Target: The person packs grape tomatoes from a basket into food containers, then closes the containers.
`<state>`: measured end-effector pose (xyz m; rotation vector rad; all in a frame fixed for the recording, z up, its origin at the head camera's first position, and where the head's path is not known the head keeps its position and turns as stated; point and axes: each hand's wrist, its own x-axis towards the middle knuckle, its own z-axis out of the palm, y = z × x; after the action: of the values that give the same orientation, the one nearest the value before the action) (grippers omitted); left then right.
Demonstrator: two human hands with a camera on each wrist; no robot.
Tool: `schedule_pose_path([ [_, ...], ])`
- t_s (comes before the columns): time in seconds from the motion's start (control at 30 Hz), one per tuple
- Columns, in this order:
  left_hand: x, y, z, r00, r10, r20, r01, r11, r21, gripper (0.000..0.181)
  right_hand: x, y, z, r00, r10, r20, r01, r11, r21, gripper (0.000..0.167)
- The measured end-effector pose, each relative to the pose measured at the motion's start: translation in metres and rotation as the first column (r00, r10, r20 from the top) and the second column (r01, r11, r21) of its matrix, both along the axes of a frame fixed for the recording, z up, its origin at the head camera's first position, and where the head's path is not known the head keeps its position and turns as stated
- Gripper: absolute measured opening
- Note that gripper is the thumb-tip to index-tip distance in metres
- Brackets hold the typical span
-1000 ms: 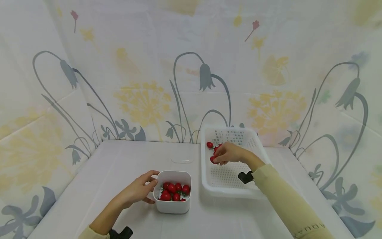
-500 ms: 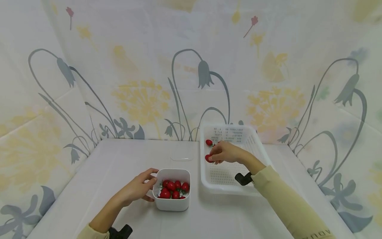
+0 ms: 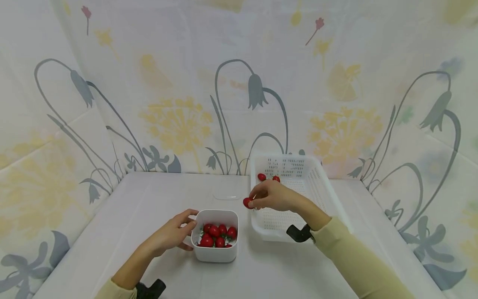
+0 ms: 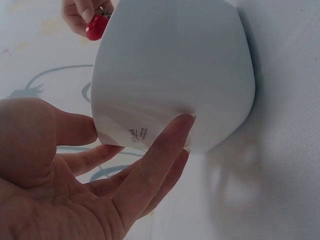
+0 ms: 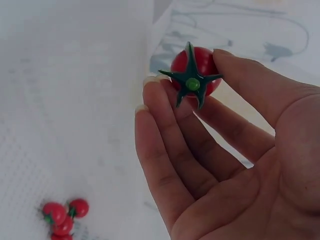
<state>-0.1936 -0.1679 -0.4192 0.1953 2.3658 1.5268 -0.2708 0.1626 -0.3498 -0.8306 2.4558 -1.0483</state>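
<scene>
My right hand (image 3: 274,196) pinches a cherry tomato (image 3: 248,203) between thumb and fingertips, at the left rim of the white basket (image 3: 337,207). In the right wrist view its green star-shaped calyx faces the camera on the red tomato (image 5: 205,62). My left hand (image 3: 173,232) rests against the left side of a white square container (image 3: 215,255). The left wrist view shows the thumb at its rim and extended fingers (image 4: 155,167) touching the outer wall. Several red cherry tomatoes (image 3: 214,231) with green stems lie inside this container.
More cherry tomatoes (image 5: 54,212) remain in the perforated basket, near its far left corner. A clear rounded piece (image 3: 227,197) lies on the white table (image 3: 160,191) behind the container. Flower-patterned cloth (image 3: 179,83) hangs around the back and sides.
My right hand has moved left with the tomato, from inside the basket to above its left rim. The left hand stays at the container. The view has shifted slightly.
</scene>
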Motion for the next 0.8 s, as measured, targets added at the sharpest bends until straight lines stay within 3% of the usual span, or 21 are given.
schedule_pose_path([
  [0.27,0.001,0.0,0.001,1.0,-0.007,0.006,0.007,1.0,0.01,0.038,0.023,-0.039,-0.007,0.991,0.083,-0.107,-0.084,0.996,-0.003,0.019],
  [0.43,0.001,0.0,0.002,1.0,0.0,0.008,0.0,1.0,0.008,0.038,0.034,-0.062,-0.019,0.989,0.099,-0.11,-0.101,0.995,-0.005,0.018],
  [0.8,0.002,0.001,0.002,1.0,-0.004,0.006,0.004,1.0,0.011,0.039,0.041,-0.095,-0.044,0.976,0.089,-0.199,-0.081,0.995,0.051,0.017],
])
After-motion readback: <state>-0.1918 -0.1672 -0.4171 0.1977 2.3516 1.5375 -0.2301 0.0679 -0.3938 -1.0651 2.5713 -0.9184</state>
